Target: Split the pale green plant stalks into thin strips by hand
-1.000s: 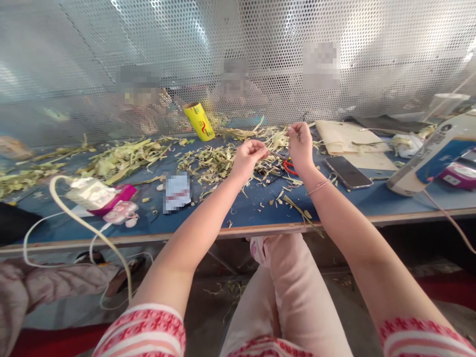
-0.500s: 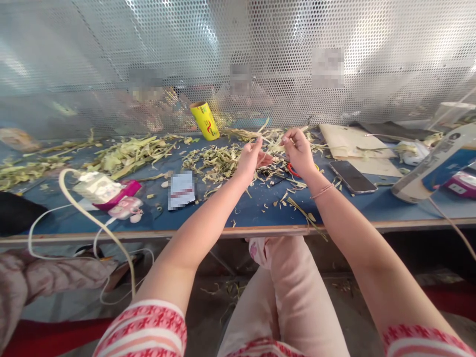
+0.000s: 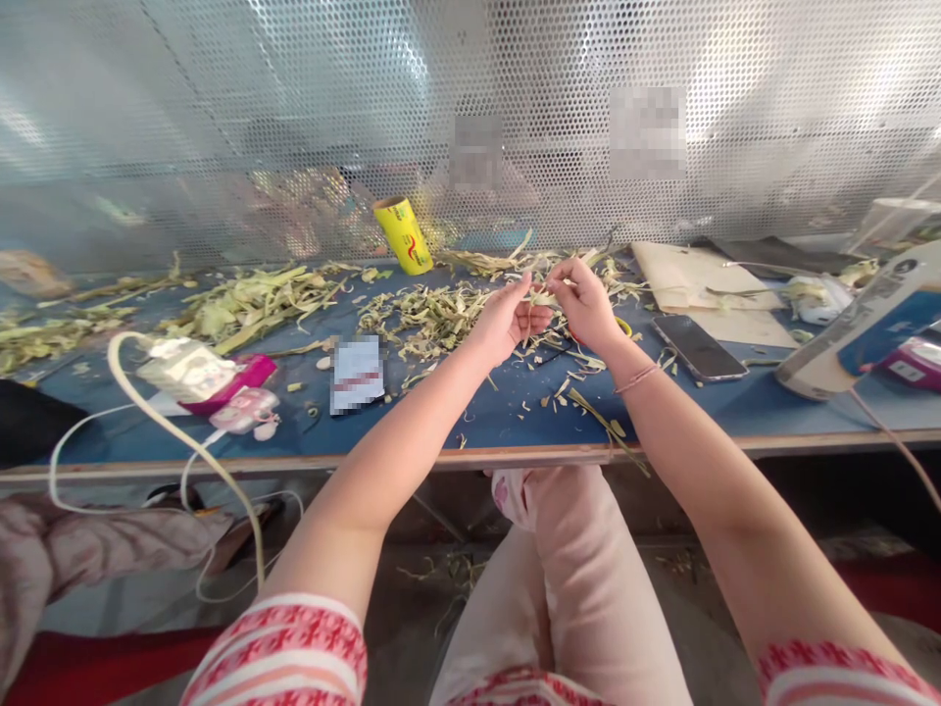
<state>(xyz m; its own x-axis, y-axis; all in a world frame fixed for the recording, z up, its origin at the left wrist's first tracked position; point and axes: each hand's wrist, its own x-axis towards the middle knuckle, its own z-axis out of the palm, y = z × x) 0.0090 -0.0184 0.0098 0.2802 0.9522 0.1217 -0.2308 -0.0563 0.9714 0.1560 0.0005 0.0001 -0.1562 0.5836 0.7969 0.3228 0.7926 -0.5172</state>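
The thin pale strip pinched between the left grip [image 3: 511, 319] and the right grip [image 3: 586, 304] is too small to make out. At nine o'clock, a small white card [image 3: 357, 373] on the blue table [image 3: 500, 417] is blurred. At three o'clock, the picture's edge cuts off a white-and-blue plastic device [image 3: 867, 319].

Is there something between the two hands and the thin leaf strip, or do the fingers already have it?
Nothing visible stands between them. The left hand and right hand meet over the blue table, and both pinch the same thin leaf strip directly in their fingers.
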